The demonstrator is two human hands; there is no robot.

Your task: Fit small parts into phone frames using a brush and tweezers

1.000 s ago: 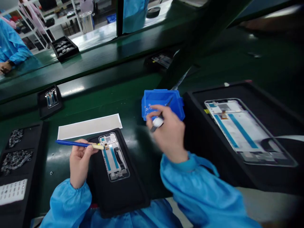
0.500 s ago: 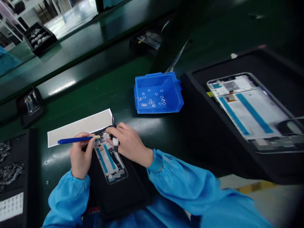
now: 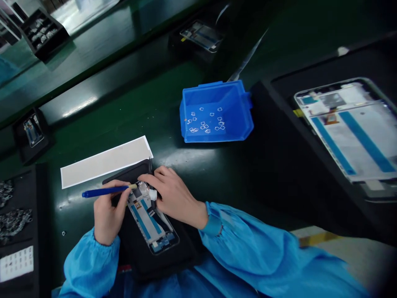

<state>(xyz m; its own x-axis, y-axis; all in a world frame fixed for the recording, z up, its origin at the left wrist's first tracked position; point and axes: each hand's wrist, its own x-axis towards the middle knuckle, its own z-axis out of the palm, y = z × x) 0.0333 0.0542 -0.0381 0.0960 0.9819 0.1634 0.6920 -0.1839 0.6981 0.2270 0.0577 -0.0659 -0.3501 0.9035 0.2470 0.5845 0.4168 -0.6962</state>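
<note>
A phone frame [image 3: 151, 223] with blue strips lies in a black tray [image 3: 136, 260] before me. My left hand [image 3: 108, 213] pinches a blue pen-like stick [image 3: 104, 191], its pale yellow tip over the frame's top left corner. Over the upper right of the frame is my right hand [image 3: 176, 196], index finger reaching to the top edge. Dark tweezers [image 3: 151, 164] are tucked in that hand, prongs pointing away from me. A white wrap or piece [image 3: 152, 195] shows beside its fingers. The fingertips partly hide the frame's top end.
A blue bin [image 3: 217, 111] with several small white outlined pieces stands beyond my right hand. A white-edged beige strip [image 3: 105, 161] lies behind the tray. Another phone frame [image 3: 350, 132] rests in a black tray at right. Dark parts [image 3: 15, 221] fill a tray at left.
The view has shifted a little, with the bin and right-hand frame now further right. Both hands stay at the frame's top end, still holding the stick and tweezers.
</note>
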